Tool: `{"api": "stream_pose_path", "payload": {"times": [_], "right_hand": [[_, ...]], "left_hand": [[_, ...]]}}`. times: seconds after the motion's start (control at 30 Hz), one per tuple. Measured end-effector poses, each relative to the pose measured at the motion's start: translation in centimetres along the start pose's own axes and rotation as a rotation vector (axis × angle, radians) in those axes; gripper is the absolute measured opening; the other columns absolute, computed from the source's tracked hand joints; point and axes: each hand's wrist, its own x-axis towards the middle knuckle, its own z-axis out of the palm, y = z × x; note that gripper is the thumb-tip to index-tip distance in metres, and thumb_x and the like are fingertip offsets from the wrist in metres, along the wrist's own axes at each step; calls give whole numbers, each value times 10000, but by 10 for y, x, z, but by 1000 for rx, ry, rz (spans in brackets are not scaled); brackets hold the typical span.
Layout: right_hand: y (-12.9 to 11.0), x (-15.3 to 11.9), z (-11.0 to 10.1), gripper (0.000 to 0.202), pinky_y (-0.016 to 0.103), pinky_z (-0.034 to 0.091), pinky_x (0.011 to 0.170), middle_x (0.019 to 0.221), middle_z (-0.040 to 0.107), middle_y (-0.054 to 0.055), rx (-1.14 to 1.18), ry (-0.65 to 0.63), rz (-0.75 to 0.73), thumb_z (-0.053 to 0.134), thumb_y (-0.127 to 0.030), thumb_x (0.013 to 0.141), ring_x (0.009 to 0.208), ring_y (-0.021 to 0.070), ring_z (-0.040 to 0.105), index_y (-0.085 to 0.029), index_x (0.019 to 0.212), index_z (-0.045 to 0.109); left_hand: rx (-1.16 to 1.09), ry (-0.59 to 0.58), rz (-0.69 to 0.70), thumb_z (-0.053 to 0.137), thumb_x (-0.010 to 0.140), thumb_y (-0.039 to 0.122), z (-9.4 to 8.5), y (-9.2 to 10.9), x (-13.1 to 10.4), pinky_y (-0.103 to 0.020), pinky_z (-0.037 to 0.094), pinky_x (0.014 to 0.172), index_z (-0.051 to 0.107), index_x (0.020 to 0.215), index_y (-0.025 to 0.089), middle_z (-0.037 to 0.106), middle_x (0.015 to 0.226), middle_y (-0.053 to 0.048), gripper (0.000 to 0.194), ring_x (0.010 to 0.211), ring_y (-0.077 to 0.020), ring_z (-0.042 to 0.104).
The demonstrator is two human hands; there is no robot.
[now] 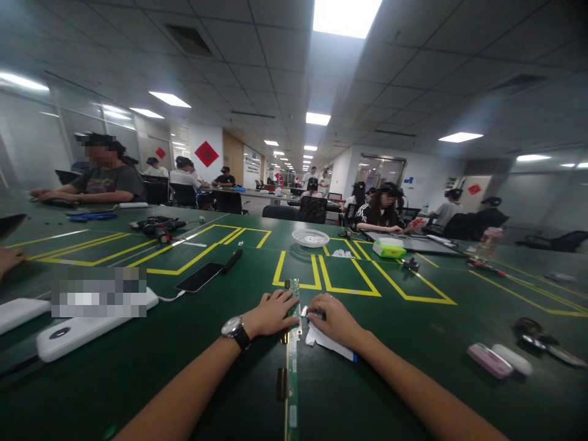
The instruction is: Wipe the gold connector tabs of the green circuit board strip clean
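A long, narrow green circuit board strip (293, 367) runs away from me along the table, with brownish flat flex tabs on its left edge. My left hand (271, 313), a watch at its wrist, lies over the upper part of the strip with fingers stretched out and fingertips on it. Just right of the strip, my right hand (333, 318) is closed, its fingers curled. A small shiny bit shows at those fingertips, too small to name. Beneath that hand lies a crumpled white paper (327, 344), partly covered by it.
To the left are a black phone (201, 277) on a cable and a white power strip (98, 324). Ahead stands a white plastic basket (310, 238), with a green tissue pack (389, 247) beyond. A pink case (489, 361) lies right. Several people sit around.
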Motion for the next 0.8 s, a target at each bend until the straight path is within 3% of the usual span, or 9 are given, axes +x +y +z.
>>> {"api": "stream_pose_path", "payload": {"times": [0.33,0.8], "right_hand": [[19,8,3,176,305,427,874,981,673,59,133,-13,-135,579,-256,878,950,172,591,-206,979,713],[30,17,5,149,301,431,896,983,671,58,222,-34,-224,604,-245,863,968,165,592,-194,945,718]], "left_hand": [[-53,-59,16,350,939,543,-1,1,1,-617,198,1014,244,1453,312,177,1546,-42,573,1379,-346,151],[-71,-59,29,331,945,540,5,-3,5,-662,186,994,226,1457,319,157,1551,-46,567,1379,-373,137]]}}
